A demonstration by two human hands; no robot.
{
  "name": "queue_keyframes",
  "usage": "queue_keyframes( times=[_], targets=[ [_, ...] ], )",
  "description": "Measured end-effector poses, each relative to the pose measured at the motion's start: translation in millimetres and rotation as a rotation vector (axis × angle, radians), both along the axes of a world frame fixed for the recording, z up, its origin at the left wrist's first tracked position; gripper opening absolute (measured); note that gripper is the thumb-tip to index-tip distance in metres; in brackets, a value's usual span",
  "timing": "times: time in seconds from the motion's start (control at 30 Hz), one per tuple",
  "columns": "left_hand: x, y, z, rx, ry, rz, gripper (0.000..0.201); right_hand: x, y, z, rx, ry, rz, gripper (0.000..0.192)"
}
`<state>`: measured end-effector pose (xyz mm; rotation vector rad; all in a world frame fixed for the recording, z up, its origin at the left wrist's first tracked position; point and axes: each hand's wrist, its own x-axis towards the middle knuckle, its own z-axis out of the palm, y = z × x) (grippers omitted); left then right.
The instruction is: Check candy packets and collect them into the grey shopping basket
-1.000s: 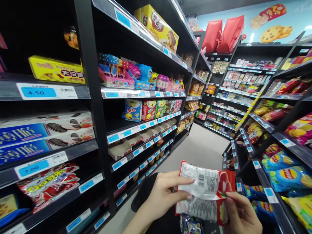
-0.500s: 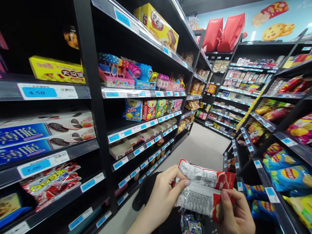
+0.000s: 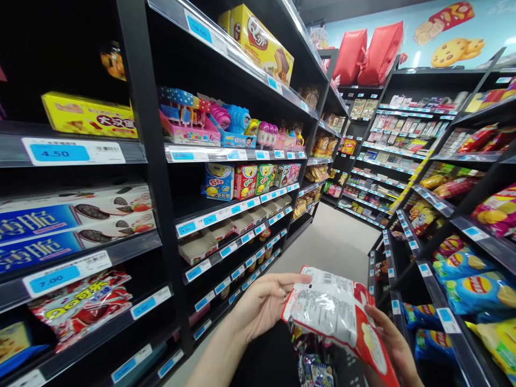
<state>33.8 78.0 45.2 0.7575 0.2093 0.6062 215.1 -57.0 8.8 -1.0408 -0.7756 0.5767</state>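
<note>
Left shelves [image 3: 161,177]: I see tall black racks beside me, running down the aisle. Boxes and bags sit with their fronts facing out, so a shopper can read them.
Right shelves [image 3: 447,215]: these lean back a bit, and the chip bags [image 3: 471,287] lie tilted on them, fronts up, easy to see from above.
Floor [image 3: 334,242]: a pale walkway runs between the two racks to the far wall.
Cookie boxes [image 3: 76,220]: two long blue boxes are stacked flat, one on the other, above a blue price tag [image 3: 66,269].
Snack bags [image 3: 342,317]: two red and white bags sit low in the middle of my view, one on top of the other, backs with the small print turned up to me.
Left hand [image 3: 262,303]: it is partly open, fingers curled, the fingertips touching the left edge of the bags, just steadying them.
Right hand [image 3: 397,346]: it is under the bags on the right and carries them from below. The bags hide most of it, but I judge it is gripping them.
Small packets [image 3: 318,373]: some shiny wrappers lie just below the bags, at the bottom edge.
</note>
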Motion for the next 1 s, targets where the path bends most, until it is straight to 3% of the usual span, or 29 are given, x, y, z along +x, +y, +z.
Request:
queue_keyframes(
  times=[0.1,0.2,0.27,0.37,0.47,0.73,0.87,1.0],
  targets=[
    [1,-2,-0.3,0.101,0.045,0.018,0.041,4,1,-2.2,-0.06,0.211,0.0,0.045],
    [1,-5,0.2,0.285,0.226,0.134,0.029,8,4,-2.6,-0.055,0.242,-0.129,0.042],
    [1,-5,1.4,0.479,0.352,0.187,0.025,11,5,-2.5,-0.015,0.157,-0.242,0.035],
    [0,-4,4.5,0.815,0.484,0.35,0.04,14,3,-2.6,-0.05,-0.084,-0.368,0.026],
    [0,-4,7.0,0.938,0.532,0.476,0.047,14,1,-2.8,-0.132,-0.166,-0.344,0.031],
    [3,-4,1.2,0.757,0.513,0.395,0.048,9,4,1.4,-0.178,-0.031,-0.172,0.042],
    [1,-2,0.5,0.545,0.432,0.347,0.047,-1,3,4.3,-0.18,0.038,-0.173,0.039],
    [7,-9,-0.6,0.25,0.162,0.201,0.037,-14,10,3.0,-0.16,0.094,-0.231,0.031]
  ],
)
